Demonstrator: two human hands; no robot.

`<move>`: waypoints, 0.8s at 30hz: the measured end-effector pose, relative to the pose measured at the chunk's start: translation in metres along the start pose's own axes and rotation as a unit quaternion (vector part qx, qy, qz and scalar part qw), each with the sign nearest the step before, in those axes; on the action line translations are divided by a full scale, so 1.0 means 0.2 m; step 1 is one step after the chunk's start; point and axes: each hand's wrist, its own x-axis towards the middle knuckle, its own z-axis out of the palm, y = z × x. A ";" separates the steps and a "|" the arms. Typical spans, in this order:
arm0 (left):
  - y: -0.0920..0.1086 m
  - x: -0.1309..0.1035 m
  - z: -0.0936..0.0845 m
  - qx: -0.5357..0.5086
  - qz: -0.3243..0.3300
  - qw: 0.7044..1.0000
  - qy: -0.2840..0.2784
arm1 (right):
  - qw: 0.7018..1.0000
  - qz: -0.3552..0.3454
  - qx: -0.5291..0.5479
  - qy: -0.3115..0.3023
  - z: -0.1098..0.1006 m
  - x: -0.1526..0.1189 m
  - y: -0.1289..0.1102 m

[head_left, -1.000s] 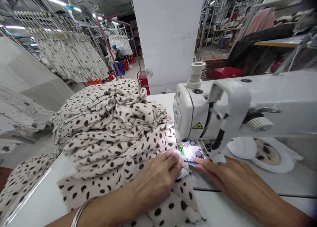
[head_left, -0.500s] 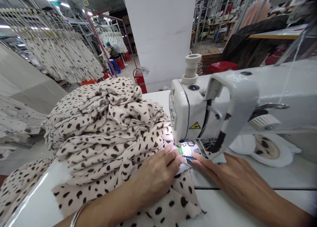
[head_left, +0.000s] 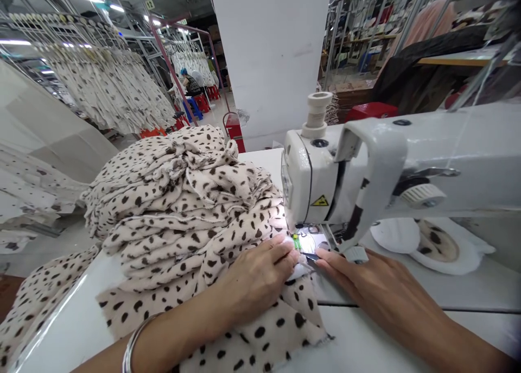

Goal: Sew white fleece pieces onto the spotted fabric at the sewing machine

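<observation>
Under the needle end of a white sewing machine (head_left: 313,172), my left hand (head_left: 260,270) pinches the edge of a cream fabric with dark spots (head_left: 260,329). Its fingertips are beside the green presser-foot part (head_left: 297,241), on a whitish piece of the work. My right hand (head_left: 362,275) lies to the right of the foot, fingers closed on a slim dark pointed tool (head_left: 311,257) whose tip points toward my left fingertips. Most of that tool is hidden by the fingers, so its kind is unclear. A lamp lights the stitching spot brightly.
A tall heap of the spotted fabric (head_left: 175,194) fills the table's left side. White round pieces with a spotted patch (head_left: 437,242) lie under the machine arm. Behind are a white pillar (head_left: 272,58), racks of hanging garments (head_left: 109,85) and a seated person (head_left: 189,82).
The view has swung slightly, so the heap and background sit a little further right. Both hands stay almost in place by the presser foot, and the dark tool's tip shows more plainly.
</observation>
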 end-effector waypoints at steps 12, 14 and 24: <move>0.00 0.01 0.01 0.045 0.029 0.998 0.044 | 1.000 0.002 0.012 0.006 0.01 0.00 0.00; 0.02 0.01 0.00 0.059 0.060 0.994 0.069 | 1.000 0.010 0.025 -0.003 0.02 0.00 0.00; 0.01 -0.02 0.00 0.027 0.070 0.997 0.031 | 1.000 0.014 0.001 -0.006 0.02 0.01 0.01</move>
